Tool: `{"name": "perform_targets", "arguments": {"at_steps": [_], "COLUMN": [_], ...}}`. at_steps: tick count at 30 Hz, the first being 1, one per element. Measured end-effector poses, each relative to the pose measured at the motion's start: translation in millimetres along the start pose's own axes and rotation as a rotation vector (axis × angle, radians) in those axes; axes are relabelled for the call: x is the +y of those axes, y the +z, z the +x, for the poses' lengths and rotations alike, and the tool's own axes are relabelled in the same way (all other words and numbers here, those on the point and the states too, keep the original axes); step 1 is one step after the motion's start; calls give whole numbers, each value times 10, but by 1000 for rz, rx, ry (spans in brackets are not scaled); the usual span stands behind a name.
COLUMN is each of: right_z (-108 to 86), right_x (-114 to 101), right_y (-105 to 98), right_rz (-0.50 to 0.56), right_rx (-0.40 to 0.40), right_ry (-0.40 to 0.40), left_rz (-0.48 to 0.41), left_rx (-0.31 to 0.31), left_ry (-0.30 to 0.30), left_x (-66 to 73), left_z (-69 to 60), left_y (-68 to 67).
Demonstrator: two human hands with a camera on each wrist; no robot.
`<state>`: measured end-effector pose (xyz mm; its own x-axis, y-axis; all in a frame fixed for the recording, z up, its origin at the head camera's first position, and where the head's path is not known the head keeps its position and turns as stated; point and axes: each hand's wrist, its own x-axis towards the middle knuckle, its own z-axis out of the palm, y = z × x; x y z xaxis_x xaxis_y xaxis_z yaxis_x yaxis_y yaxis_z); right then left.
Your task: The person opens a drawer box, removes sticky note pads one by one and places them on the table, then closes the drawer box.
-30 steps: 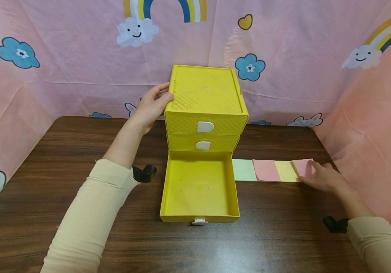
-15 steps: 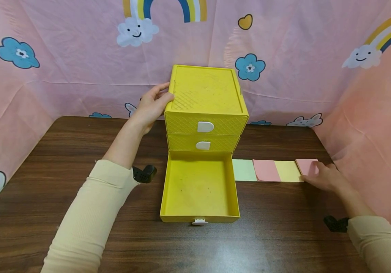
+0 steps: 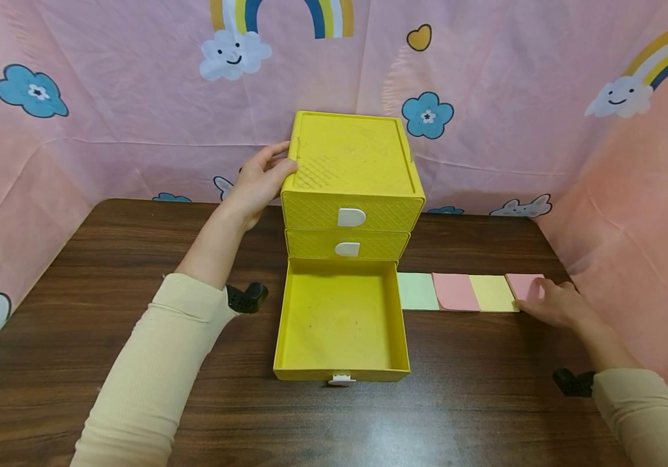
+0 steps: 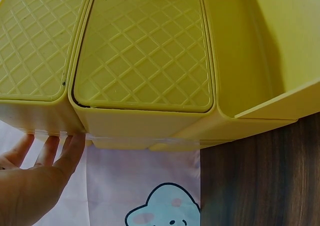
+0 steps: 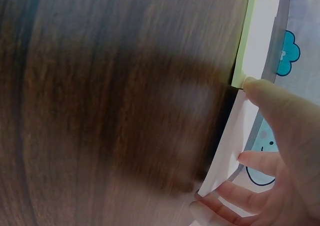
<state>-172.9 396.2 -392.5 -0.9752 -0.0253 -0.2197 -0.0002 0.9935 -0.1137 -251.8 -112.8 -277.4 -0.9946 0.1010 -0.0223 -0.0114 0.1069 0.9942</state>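
Observation:
A yellow drawer cabinet [image 3: 351, 155] stands at the table's back, its bottom drawer [image 3: 340, 324] pulled out and empty. My left hand [image 3: 258, 185] rests on the cabinet's upper left side; in the left wrist view its fingertips touch the side wall. To the right lies a row of sticky note pads: a green pad [image 3: 417, 291], a pink pad [image 3: 455, 292], a yellow pad [image 3: 493, 293] and an end pink pad [image 3: 524, 287]. My right hand [image 3: 558, 303] holds that last pad between thumb and fingers, the thumb by the yellow pad's edge in the right wrist view.
Two upper drawers with white handles [image 3: 351, 216] are closed. The dark wooden table [image 3: 194, 389] reaches back to a pink patterned cloth [image 3: 153, 104], which also hangs at both sides. The drawer front stands close to the green pad's left edge.
The end pink pad has slid a little to the right with my right hand, baring more of the yellow pad, and then stayed still. My left hand has not moved.

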Motion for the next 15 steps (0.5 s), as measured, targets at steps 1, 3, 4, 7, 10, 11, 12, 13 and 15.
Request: {"name": "perform_targets", "arguments": {"at_steps": [1, 3, 4, 7, 10, 11, 12, 13, 15], "right_z": [1, 6, 8, 19, 26, 27, 27, 27, 26], "right_x": [0, 5, 8, 17, 17, 15, 13, 9, 3], "right_y": [-1, 1, 4, 13, 17, 18, 19, 17, 15], "right_rz": [0, -1, -1, -6, -13, -16, -18, -18, -19], "right_rx": [-2, 0, 0, -8, -23, -27, -29, -29, -27], "right_ry": [0, -3, -3, -1, 11, 13, 14, 17, 18], "left_rz": [-1, 0, 0, -1, -1, -1, -1, 0, 0], "left_rx": [0, -1, -2, -5, -9, -9, -10, -10, -9], "left_ry": [1, 2, 3, 3, 2, 1, 0, -1, -1], "left_x": [-1, 1, 2, 3, 3, 4, 4, 5, 6], "left_z": [2, 3, 2, -2, -10, -11, -12, -12, -11], "left_y": [-1, -2, -3, -4, -6, -6, -7, -8, -8]}}
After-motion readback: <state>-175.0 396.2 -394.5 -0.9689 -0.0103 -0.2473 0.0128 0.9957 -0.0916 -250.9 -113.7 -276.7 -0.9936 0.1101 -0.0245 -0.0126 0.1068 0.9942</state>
